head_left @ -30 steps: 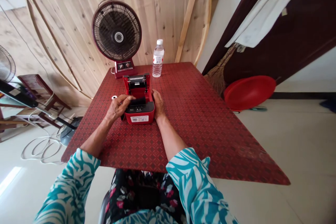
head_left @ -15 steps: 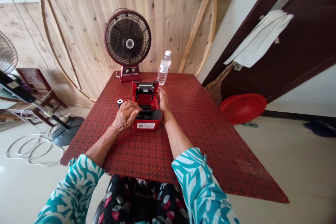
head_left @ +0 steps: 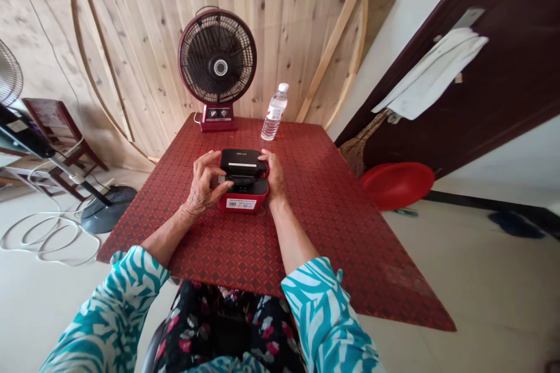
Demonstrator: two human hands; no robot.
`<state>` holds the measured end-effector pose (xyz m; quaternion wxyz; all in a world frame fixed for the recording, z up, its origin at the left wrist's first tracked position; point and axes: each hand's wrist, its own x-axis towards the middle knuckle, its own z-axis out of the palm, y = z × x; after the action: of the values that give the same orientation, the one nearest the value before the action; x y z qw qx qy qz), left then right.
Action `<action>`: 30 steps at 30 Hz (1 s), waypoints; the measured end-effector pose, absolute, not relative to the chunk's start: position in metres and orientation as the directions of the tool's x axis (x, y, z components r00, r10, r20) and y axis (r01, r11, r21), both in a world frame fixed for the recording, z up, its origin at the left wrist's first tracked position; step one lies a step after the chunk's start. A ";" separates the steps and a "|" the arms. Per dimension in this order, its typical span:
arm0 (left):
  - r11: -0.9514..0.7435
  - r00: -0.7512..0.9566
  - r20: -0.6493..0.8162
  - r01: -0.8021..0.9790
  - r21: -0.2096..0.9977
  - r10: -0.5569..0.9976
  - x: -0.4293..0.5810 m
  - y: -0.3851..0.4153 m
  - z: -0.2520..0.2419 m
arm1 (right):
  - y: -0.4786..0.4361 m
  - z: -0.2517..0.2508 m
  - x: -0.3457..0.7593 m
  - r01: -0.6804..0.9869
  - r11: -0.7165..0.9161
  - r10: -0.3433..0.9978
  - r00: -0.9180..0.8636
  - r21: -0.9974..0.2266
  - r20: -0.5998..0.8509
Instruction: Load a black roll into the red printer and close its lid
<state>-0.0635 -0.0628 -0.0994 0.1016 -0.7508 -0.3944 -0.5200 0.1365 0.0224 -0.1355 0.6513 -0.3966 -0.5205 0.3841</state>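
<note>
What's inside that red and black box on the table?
The black lid of the red receipt printer is shut, so its inside is covered and cannot be seen. The left hand and right hand touch its sides.

the red-and-black plastic receipt printer (head_left: 243, 180) looks smooth and glossy. the red diamond-patterned tabletop (head_left: 350, 245) has a shiny, vinyl-like finish. the clear plastic water bottle (head_left: 273, 113) gleams, the pale knotty pine board (head_left: 262, 29) looks matt, and the teal-and-white sleeve (head_left: 131, 297) is soft cloth.
</note>
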 end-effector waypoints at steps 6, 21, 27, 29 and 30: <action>-0.672 0.203 0.761 0.639 0.374 0.616 -0.068 -0.065 -0.102 | -0.004 -0.131 0.131 -0.055 0.394 0.900 0.223 -0.917 0.373; -0.640 0.212 0.693 0.625 0.446 0.689 -0.068 -0.067 -0.098 | -0.014 -0.127 0.133 -0.013 0.384 0.908 0.184 -0.923 0.375; -0.676 0.394 0.600 0.641 0.363 0.696 -0.088 -0.065 -0.097 | -0.012 -0.132 0.135 0.008 0.405 0.904 0.148 -0.914 0.402; -0.642 0.394 0.565 0.685 0.346 0.725 -0.093 -0.062 -0.097 | -0.013 -0.132 0.136 0.018 0.405 0.904 0.140 -0.914 0.404; -0.629 0.396 0.547 0.697 0.343 0.737 -0.095 -0.060 -0.099 | -0.014 -0.131 0.136 0.026 0.404 0.904 0.140 -0.914 0.404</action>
<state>-0.0951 -0.0602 -0.0986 -0.0292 -0.8350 -0.4295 -0.3428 0.1361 -0.0135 -0.1311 0.6281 -0.4190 -0.5547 0.3496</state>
